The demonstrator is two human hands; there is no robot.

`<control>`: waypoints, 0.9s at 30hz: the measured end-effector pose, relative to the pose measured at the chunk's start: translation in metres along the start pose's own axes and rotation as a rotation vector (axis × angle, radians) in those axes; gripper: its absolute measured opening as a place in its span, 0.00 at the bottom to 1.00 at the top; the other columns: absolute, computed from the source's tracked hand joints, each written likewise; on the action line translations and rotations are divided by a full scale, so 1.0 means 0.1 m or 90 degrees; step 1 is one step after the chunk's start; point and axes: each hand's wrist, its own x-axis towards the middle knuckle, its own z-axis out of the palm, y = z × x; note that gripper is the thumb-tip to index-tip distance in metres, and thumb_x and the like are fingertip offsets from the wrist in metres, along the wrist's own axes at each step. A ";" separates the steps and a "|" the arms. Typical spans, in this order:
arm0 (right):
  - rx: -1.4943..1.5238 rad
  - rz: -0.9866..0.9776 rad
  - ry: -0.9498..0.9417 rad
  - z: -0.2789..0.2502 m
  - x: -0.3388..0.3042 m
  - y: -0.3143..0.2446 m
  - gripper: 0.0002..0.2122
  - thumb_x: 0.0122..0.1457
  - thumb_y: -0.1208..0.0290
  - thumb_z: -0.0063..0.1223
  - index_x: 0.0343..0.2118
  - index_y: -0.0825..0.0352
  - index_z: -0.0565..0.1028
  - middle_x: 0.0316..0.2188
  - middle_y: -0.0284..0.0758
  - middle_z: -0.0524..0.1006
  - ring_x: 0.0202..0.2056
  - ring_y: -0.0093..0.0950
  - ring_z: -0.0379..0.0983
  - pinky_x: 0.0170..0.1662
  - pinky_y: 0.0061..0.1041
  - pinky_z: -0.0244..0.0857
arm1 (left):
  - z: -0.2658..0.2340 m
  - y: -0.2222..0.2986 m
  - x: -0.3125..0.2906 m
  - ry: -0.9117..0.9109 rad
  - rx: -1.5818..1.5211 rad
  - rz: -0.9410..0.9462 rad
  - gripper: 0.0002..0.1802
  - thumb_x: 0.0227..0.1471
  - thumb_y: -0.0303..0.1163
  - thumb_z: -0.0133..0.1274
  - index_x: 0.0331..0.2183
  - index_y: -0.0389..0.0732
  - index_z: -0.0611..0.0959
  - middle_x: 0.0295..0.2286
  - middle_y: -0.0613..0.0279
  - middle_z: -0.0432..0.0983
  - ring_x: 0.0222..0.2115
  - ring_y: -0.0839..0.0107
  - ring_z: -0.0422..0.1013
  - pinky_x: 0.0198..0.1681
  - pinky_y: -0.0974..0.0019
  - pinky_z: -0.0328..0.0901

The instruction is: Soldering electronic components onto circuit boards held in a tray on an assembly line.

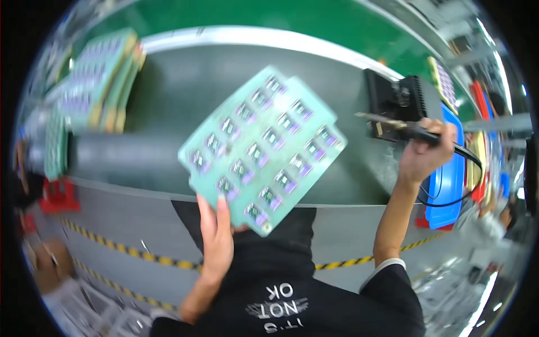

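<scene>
My left fingers grip a green tray by its near edge; my right fingers wrap snugly around a soldering iron, below a black stand.

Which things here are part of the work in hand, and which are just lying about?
Seems part of the work:
Green panel, in the left hand
Corded tool, in the right hand
Stacked similar panels, at left

Seems lying about:
Blue tray, at right
Red frame, at left

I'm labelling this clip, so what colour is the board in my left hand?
The board is pale green, seen best in the head view.
</scene>
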 end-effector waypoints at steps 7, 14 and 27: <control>0.067 0.011 0.055 -0.16 0.01 -0.23 0.11 0.54 0.78 0.42 0.16 0.67 0.61 0.12 0.31 0.65 0.10 0.13 0.50 0.13 0.14 0.43 | 0.15 0.39 -0.02 -0.094 -0.037 0.024 0.21 0.58 0.36 0.39 0.49 0.34 0.61 0.41 0.54 0.70 0.36 0.67 0.73 0.31 0.60 0.74; 0.170 -0.081 0.136 -0.39 0.04 -0.47 0.11 0.55 0.77 0.41 0.16 0.66 0.61 0.10 0.29 0.62 0.09 0.13 0.50 0.12 0.15 0.45 | 0.53 0.61 0.51 -0.251 -0.054 0.017 0.26 0.54 0.34 0.45 0.51 0.33 0.60 0.46 0.51 0.66 0.44 0.55 0.69 0.44 0.48 0.67; 0.179 -0.070 0.179 -0.64 0.05 -0.45 0.11 0.55 0.75 0.43 0.16 0.67 0.64 0.13 0.31 0.66 0.10 0.11 0.51 0.13 0.13 0.45 | 2.18 0.70 2.74 -0.454 -0.276 -0.114 0.24 0.56 0.27 0.41 0.50 0.24 0.56 0.50 0.34 0.54 0.53 0.43 0.54 0.56 0.50 0.58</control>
